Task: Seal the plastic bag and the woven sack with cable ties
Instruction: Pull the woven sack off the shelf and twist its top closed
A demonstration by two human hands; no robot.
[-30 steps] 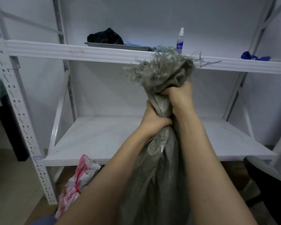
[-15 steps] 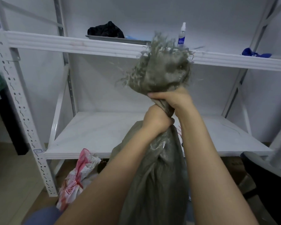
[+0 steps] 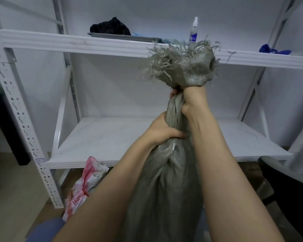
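Observation:
A grey woven sack (image 3: 164, 186) stands upright in front of me, its neck gathered and twisted, with a frayed mouth spreading out above. My right hand (image 3: 192, 100) grips the neck high up, just under the frayed top. My left hand (image 3: 162, 130) grips the neck lower down, below the right hand. A pink and white plastic bag (image 3: 82, 187) sits on the floor at the lower left, its top bunched. I see no cable tie in either hand; a thin dark strand (image 3: 248, 132) lies on the right of the lower shelf.
A white metal rack (image 3: 24, 119) stands ahead with a lower shelf (image 3: 103, 142) and an upper shelf (image 3: 77, 43). On the upper shelf are a grey tray with dark cloth (image 3: 110, 28), a spray bottle (image 3: 193, 32) and a blue item (image 3: 273, 50). A dark chair (image 3: 287, 186) is at right.
My left hand has slid down the neck, away from my right hand. The frayed top has shifted right and lower against the upper shelf edge.

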